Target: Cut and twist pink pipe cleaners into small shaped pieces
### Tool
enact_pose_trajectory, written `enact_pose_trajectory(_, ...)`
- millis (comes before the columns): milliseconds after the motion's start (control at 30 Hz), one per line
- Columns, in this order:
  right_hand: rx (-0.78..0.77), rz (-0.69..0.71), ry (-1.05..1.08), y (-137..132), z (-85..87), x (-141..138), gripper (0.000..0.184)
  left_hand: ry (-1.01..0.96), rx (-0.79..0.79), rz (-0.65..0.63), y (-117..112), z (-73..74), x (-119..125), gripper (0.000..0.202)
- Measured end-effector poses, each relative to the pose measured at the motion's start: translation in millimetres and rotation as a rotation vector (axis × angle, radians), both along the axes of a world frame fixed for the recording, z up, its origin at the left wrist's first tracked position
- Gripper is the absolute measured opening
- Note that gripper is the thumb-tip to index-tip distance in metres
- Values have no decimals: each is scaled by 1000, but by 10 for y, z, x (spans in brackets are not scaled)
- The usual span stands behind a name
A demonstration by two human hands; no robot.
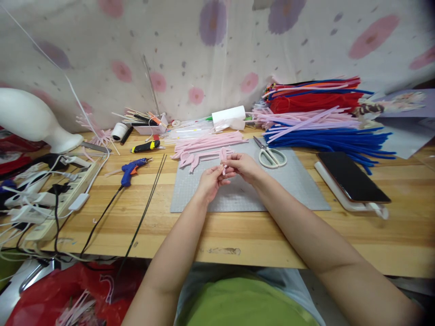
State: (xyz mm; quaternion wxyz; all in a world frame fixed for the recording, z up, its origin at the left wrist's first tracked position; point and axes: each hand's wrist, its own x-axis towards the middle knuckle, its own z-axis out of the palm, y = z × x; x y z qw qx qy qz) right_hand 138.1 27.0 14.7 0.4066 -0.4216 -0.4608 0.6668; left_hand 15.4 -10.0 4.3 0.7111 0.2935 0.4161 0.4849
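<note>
Above the grey cutting mat [292,194], my two hands meet around a pink pipe cleaner [223,155] bent into a loop that sticks up from the fingers. My left hand [211,181] pinches its lower end. My right hand [240,165] is closed on it from the other side, just below the loop. Behind them lie bent pink pipe-cleaner pieces [189,160] and a bundle of straight pink pipe cleaners [207,142] at the mat's back edge. White-handled scissors [272,157] rest on the mat, right of my hands.
Left of the mat are two thin dark rods [149,199], a blue glue gun [131,171], a yellow-black utility knife [145,146] and a cable-filled power strip [61,199]. At the back right, blue pipe cleaners [326,142] lie under other colours. A phone [353,176] sits at the right.
</note>
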Motion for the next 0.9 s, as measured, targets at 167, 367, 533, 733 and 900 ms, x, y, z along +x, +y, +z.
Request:
enact_pose_trajectory(167,94,-79,-50,1,-26,-42,31,44,118,-81,-24,40,-1,16)
enact_pose_trajectory(367,56,-124,-53,-23,-24,-81,25,307,187,80,-36,-45,84,18)
enact_pose_trajectory(533,67,-116,-108,-3,-33,-62,20,437,179,155,-35,-65,65,19)
enact_pose_trajectory(733,98,-100,-123,14,-59,-50,20,355,130,128,-69,15,59,16)
enact_pose_trajectory(900,67,-65,-56,6,-38,-37,23,260,109,102,-57,28,33,13)
